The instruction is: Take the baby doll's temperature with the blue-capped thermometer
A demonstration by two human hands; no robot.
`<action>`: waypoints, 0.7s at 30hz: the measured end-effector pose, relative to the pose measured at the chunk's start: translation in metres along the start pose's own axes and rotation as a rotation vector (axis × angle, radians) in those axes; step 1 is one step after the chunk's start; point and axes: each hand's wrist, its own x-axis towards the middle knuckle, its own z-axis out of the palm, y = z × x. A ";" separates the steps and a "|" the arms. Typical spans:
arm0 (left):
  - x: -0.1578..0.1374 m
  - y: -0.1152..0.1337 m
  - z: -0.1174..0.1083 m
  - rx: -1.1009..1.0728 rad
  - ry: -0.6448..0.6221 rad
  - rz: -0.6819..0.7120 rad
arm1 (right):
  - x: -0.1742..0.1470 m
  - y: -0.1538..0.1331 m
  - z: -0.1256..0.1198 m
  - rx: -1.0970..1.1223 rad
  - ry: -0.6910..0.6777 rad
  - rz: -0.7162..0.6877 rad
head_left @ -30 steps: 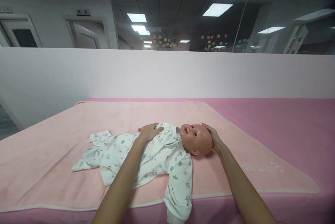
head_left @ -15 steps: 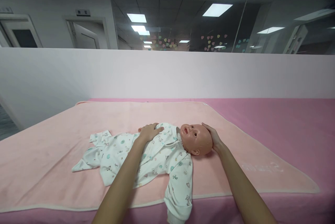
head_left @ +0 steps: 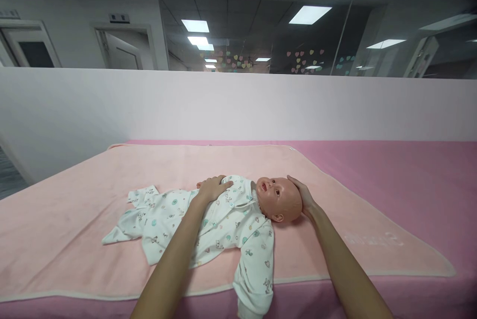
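A bald plastic baby doll (head_left: 227,224) lies face up across a peach-coloured cloth blanket with a pale border (head_left: 93,185), which is spread on a pink-covered desk (head_left: 410,175); its smooth, brownish-pink head (head_left: 281,199) points to the desk's right edge, the legs of its outfit to the left edge. The body is nearer the desk's near edge than the white panel (head_left: 238,105) along the far one, and the near sleeve (head_left: 257,264) reaches past the blanket's border. The left hand (head_left: 215,190) rests over the doll's middle, fingers laid nearly flat and not pinching. The right hand (head_left: 306,199) cups the crown, its fingers curved and partly hidden — how firmly they hold, I cannot tell. Steadying the doll well probably means a broad, light palm on the trunk and even support around the crown, so that head and trunk stay in line. As for containers, only the white cotton outfit with small printed figures (head_left: 219,239) encloses anything — the doll's body.
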 end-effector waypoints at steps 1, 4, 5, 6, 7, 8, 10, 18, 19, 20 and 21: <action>0.000 0.000 0.000 -0.015 0.001 -0.001 | 0.000 0.000 0.000 0.009 -0.003 -0.002; -0.001 0.000 -0.001 -0.075 0.023 0.002 | 0.003 0.000 -0.001 0.017 -0.007 -0.035; -0.001 0.000 -0.002 -0.102 0.045 0.003 | 0.004 0.000 -0.002 0.018 0.000 -0.061; -0.002 0.002 -0.002 -0.139 0.072 0.008 | 0.005 0.000 -0.003 0.019 0.009 -0.090; -0.002 0.004 -0.003 -0.192 0.100 0.021 | 0.006 0.000 -0.004 0.020 0.018 -0.117; -0.002 0.007 -0.004 -0.269 0.124 0.046 | 0.007 0.000 -0.005 0.018 0.026 -0.138; -0.004 0.017 -0.004 -0.483 0.136 0.127 | 0.008 0.000 -0.006 0.007 0.036 -0.152; -0.030 0.061 -0.003 -0.395 -0.097 0.408 | 0.007 0.000 -0.003 0.005 0.052 -0.133; -0.033 0.063 -0.004 -0.314 -0.105 0.425 | 0.007 0.000 -0.003 0.011 0.052 -0.126; -0.035 0.064 -0.004 -0.257 -0.102 0.442 | 0.007 0.000 -0.003 0.018 0.050 -0.119; -0.036 0.064 -0.004 -0.223 -0.093 0.457 | 0.006 0.000 -0.002 0.024 0.046 -0.115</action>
